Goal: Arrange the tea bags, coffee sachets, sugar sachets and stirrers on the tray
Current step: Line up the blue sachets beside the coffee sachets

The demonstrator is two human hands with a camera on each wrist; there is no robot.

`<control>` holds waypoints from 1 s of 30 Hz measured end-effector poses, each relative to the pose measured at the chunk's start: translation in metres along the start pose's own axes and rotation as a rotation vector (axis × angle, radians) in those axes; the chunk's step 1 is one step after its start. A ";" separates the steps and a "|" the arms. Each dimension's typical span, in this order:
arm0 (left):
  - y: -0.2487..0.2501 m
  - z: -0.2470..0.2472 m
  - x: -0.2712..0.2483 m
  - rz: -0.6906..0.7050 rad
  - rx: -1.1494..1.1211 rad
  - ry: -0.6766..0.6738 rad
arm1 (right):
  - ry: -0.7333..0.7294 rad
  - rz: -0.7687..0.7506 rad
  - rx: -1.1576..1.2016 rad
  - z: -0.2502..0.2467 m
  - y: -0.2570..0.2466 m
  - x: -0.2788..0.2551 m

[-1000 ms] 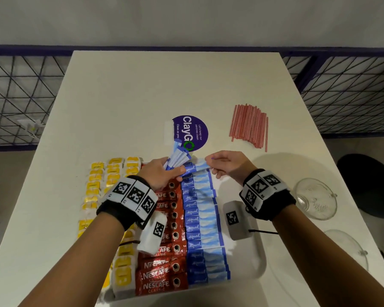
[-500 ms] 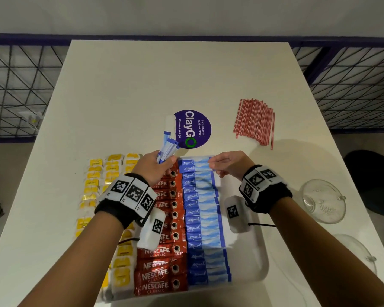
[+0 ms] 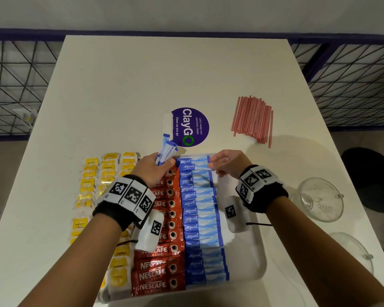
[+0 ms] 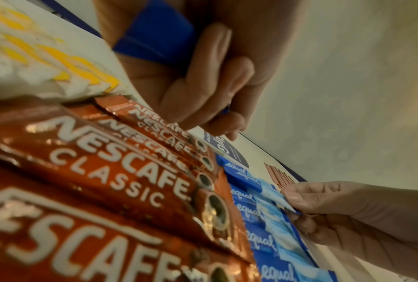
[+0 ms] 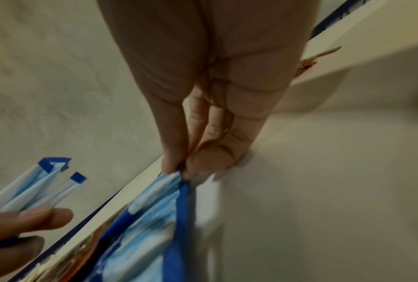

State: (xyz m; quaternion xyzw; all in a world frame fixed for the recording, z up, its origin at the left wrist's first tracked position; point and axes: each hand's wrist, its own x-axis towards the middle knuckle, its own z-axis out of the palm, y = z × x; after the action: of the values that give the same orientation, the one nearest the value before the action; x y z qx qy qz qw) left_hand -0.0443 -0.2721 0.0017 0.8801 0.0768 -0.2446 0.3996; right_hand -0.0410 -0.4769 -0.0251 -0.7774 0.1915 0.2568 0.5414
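Observation:
A white tray (image 3: 256,260) holds a column of red coffee sachets (image 3: 162,238) and, to their right, a column of blue sugar sachets (image 3: 200,213). Yellow tea bags (image 3: 102,173) lie in rows at the left. My left hand (image 3: 152,168) grips a small bunch of blue sugar sachets (image 3: 166,149) that stick up above the tray's far end. My right hand (image 3: 226,161) pinches the right end of the top sugar sachet (image 3: 194,161) in the column, thumb against fingertips (image 5: 178,169). Red stirrers (image 3: 253,118) lie in a loose pile on the table at the far right.
A round purple sticker (image 3: 190,127) lies on the white table (image 3: 142,74) just beyond the tray. Two clear glass lids (image 3: 319,199) sit at the table's right edge. Bare tray floor shows right of the sugar column. Wire mesh railings flank the table.
My right hand has laid the sachet it held flat at the top of the sugar column. The left hand has tilted its bunch more upright.

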 end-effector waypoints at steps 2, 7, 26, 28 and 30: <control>-0.001 0.000 -0.001 -0.020 -0.021 -0.003 | 0.009 -0.002 -0.011 0.001 0.001 0.002; -0.004 -0.001 0.002 -0.029 -0.039 0.012 | 0.020 -0.045 0.014 0.000 0.005 0.002; 0.001 0.002 0.006 -0.133 -0.252 -0.073 | 0.081 -0.060 -0.021 0.005 0.007 0.003; 0.002 0.004 0.007 -0.148 -0.271 -0.131 | 0.078 -0.062 -0.029 0.004 0.006 0.001; 0.005 0.004 0.005 -0.151 -0.288 -0.187 | 0.078 -0.073 -0.038 0.002 0.004 0.000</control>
State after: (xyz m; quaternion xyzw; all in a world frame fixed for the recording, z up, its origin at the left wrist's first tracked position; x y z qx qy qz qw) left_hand -0.0401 -0.2784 0.0002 0.7789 0.1396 -0.3413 0.5073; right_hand -0.0438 -0.4767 -0.0280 -0.8034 0.1793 0.2098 0.5276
